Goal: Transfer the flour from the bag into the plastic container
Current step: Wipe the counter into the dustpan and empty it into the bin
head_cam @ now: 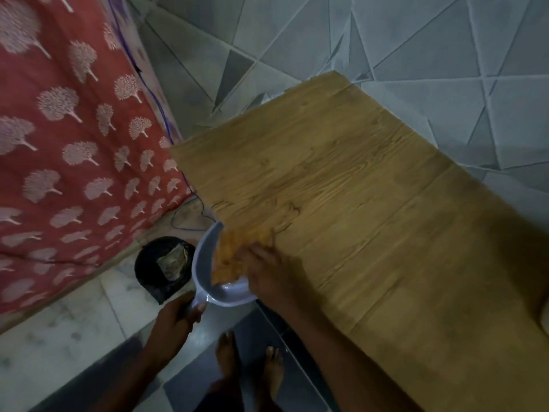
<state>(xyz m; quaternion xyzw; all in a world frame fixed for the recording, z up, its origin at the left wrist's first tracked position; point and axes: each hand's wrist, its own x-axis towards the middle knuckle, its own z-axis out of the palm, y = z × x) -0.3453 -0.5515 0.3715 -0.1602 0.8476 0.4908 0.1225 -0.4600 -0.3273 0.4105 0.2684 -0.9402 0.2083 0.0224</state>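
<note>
room: dim, with grey walls (386, 40) patterned in triangles, a pale marbled floor (74, 328) with darker tiles nearer the feet, and a red bedcover with white tree prints (74, 144) filling the left side.
surface: wood-grain tabletop (371, 218) running from the upper middle down to the lower right, bare apart from what sits at its near left edge.
container: white round plastic dish with a handle (208, 286), held just below and against the left edge of the surface, its open side tilted toward the tabletop.
left hand: left hand (175, 319) clenched around the handle of the dish, holding it up from beneath.
right hand: right hand (267, 272) lies palm down at the edge of the surface, fingers spread over an orange-yellow blurred mass (234, 254); whether it grips anything i cannot tell.
orange mass: it straddles the edge, partly on the surface, partly over the dish rim; blur hides whether it is a bag, a cloth or loose powder.
flour: cannot be made out clearly; no pale flour shows inside the dish.
floor items: black round bin (162, 267) with crumpled paper inside, just left of the dish; a thin dark cable (184, 221) loops beside the bed.
feet: two bare feet (252, 370) stand on the dark tiles below the dish.
</note>
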